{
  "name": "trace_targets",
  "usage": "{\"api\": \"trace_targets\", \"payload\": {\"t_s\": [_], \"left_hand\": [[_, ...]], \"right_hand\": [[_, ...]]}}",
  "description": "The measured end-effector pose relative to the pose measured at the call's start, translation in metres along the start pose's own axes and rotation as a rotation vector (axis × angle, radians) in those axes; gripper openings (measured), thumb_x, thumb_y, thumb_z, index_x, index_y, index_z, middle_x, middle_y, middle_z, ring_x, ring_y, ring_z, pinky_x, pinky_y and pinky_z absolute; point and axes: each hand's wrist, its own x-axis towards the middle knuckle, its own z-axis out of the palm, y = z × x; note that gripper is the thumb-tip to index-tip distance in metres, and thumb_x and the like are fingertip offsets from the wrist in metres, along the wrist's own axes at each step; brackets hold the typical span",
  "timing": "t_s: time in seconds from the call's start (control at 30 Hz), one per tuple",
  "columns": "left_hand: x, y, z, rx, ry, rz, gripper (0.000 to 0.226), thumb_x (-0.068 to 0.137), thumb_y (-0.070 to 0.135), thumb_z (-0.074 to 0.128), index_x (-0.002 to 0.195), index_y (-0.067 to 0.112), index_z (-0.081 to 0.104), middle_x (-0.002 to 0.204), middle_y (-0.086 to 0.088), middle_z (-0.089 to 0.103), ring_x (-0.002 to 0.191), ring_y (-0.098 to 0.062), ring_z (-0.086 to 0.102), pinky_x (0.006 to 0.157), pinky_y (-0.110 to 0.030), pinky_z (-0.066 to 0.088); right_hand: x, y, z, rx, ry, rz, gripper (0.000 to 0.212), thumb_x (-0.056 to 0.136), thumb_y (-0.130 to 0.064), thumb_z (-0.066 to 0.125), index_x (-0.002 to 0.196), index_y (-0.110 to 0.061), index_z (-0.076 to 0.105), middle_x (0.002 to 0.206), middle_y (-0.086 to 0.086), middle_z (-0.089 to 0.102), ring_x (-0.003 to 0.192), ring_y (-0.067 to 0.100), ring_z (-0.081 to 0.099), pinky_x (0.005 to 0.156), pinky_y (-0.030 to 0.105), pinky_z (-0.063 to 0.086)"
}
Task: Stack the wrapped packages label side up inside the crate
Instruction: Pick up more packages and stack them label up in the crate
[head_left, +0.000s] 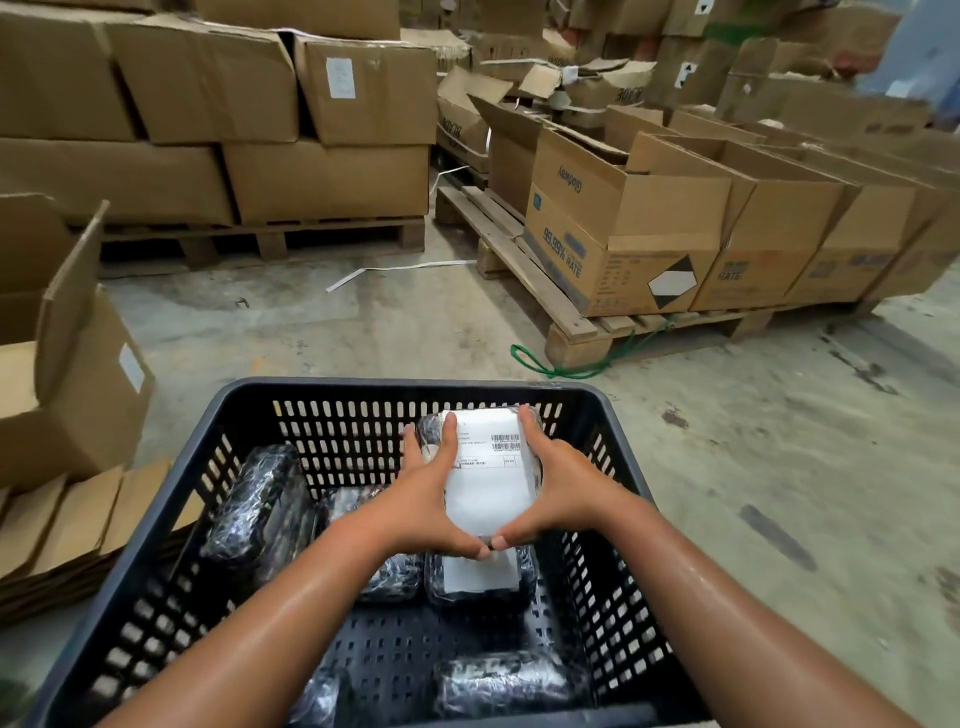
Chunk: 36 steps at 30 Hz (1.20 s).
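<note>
A black slotted plastic crate (244, 410) stands on the floor in front of me. Both hands hold one wrapped package (491, 483) above the crate's far right part, its white label facing up. My left hand (421, 499) grips its left side and my right hand (558, 488) its right side, thumbs meeting at the near end. Right below it lies another package (480, 574), label up. More dark wrapped packages lie in the crate: one leaning at the left (260, 506), one near the front (501, 680), and one under my left wrist (392, 577).
Flattened cardboard sheets (78, 519) and an open carton (67, 374) lie to the crate's left. Wooden pallets with stacked cartons stand behind (260, 156) and to the right (649, 234). A green cord (561, 369) and a white strap (395, 270) lie on the concrete floor.
</note>
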Motion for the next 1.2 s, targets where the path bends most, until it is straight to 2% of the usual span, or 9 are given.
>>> {"api": "trace_targets", "payload": {"t_s": [0.1, 0.2, 0.37, 0.47, 0.6, 0.7, 0.8, 1.07, 1.2], "left_hand": [[0.008, -0.009, 0.012, 0.108, -0.067, -0.019, 0.163, 0.041, 0.067, 0.087, 0.134, 0.046, -0.046, 0.163, -0.017, -0.023, 0.150, -0.035, 0.020, 0.115, -0.037, 0.031], [0.015, -0.018, 0.022, 0.134, -0.098, -0.007, 0.165, 0.044, 0.063, 0.087, 0.142, 0.032, -0.043, 0.163, -0.018, 0.007, 0.135, -0.030, 0.042, 0.110, -0.036, 0.040], [0.023, -0.029, 0.035, 0.148, -0.105, -0.043, 0.162, 0.049, 0.064, 0.087, 0.151, 0.024, -0.031, 0.156, -0.024, 0.024, 0.135, -0.036, 0.040, 0.111, -0.042, 0.039], [0.026, -0.033, 0.039, 0.172, -0.104, -0.063, 0.161, 0.048, 0.067, 0.086, 0.153, 0.023, -0.028, 0.160, -0.025, 0.019, 0.145, -0.039, 0.025, 0.117, -0.047, 0.031], [0.028, -0.041, 0.045, 0.212, -0.105, -0.084, 0.160, 0.047, 0.063, 0.088, 0.153, 0.027, -0.027, 0.165, -0.024, 0.002, 0.151, -0.039, 0.009, 0.122, -0.051, 0.019], [0.030, -0.049, 0.047, 0.248, -0.108, -0.085, 0.159, 0.048, 0.066, 0.087, 0.153, 0.030, -0.026, 0.166, -0.021, -0.004, 0.153, -0.038, -0.002, 0.122, -0.057, 0.015], [0.032, -0.055, 0.048, 0.253, -0.131, -0.083, 0.159, 0.047, 0.072, 0.084, 0.152, 0.034, -0.028, 0.163, -0.013, -0.026, 0.151, -0.036, -0.015, 0.121, -0.061, 0.009], [0.034, -0.066, 0.048, 0.194, -0.161, -0.085, 0.159, 0.038, 0.085, 0.077, 0.152, 0.041, -0.025, 0.158, 0.003, -0.037, 0.152, -0.035, -0.010, 0.121, -0.059, 0.004], [0.034, -0.061, 0.049, 0.198, -0.158, -0.095, 0.158, 0.042, 0.080, 0.080, 0.151, 0.039, -0.027, 0.158, 0.000, -0.037, 0.152, -0.036, -0.006, 0.122, -0.055, 0.006]], "right_hand": [[0.004, 0.015, 0.018, -0.002, -0.044, 0.073, 0.171, 0.042, -0.055, 0.101, 0.163, -0.034, -0.018, 0.148, 0.009, 0.047, 0.136, 0.028, 0.050, 0.113, 0.045, 0.047], [0.010, 0.024, 0.035, 0.015, -0.055, 0.133, 0.171, 0.041, -0.054, 0.102, 0.162, -0.035, -0.018, 0.145, 0.009, 0.047, 0.135, 0.030, 0.050, 0.112, 0.044, 0.047], [0.028, 0.027, 0.051, -0.020, -0.073, 0.190, 0.173, 0.044, -0.046, 0.104, 0.161, -0.035, -0.024, 0.148, 0.018, 0.039, 0.136, 0.038, 0.046, 0.112, 0.047, 0.044], [0.035, 0.028, 0.058, -0.013, -0.088, 0.223, 0.171, 0.046, -0.039, 0.104, 0.161, -0.036, -0.023, 0.149, 0.016, 0.039, 0.137, 0.039, 0.046, 0.112, 0.049, 0.045], [0.044, 0.036, 0.065, -0.029, -0.101, 0.224, 0.162, 0.052, -0.035, 0.103, 0.164, -0.024, -0.013, 0.143, 0.009, 0.057, 0.131, 0.033, 0.055, 0.109, 0.043, 0.049], [0.046, 0.044, 0.069, 0.005, -0.104, 0.235, 0.162, 0.052, -0.035, 0.104, 0.165, -0.023, -0.013, 0.149, 0.008, 0.054, 0.133, 0.031, 0.053, 0.107, 0.036, 0.044], [0.047, 0.050, 0.069, 0.063, -0.120, 0.240, 0.163, 0.051, -0.034, 0.104, 0.165, -0.026, -0.012, 0.155, 0.006, 0.049, 0.138, 0.030, 0.049, 0.106, 0.032, 0.040], [0.050, 0.057, 0.068, 0.159, -0.168, 0.274, 0.161, 0.052, -0.029, 0.105, 0.165, -0.035, -0.011, 0.166, 0.005, 0.035, 0.149, 0.030, 0.037, 0.120, 0.039, 0.030], [0.045, 0.055, 0.067, 0.105, -0.096, 0.235, 0.158, 0.047, -0.033, 0.106, 0.167, -0.027, 0.003, 0.160, 0.005, 0.041, 0.145, 0.030, 0.041, 0.112, 0.032, 0.033]]}}
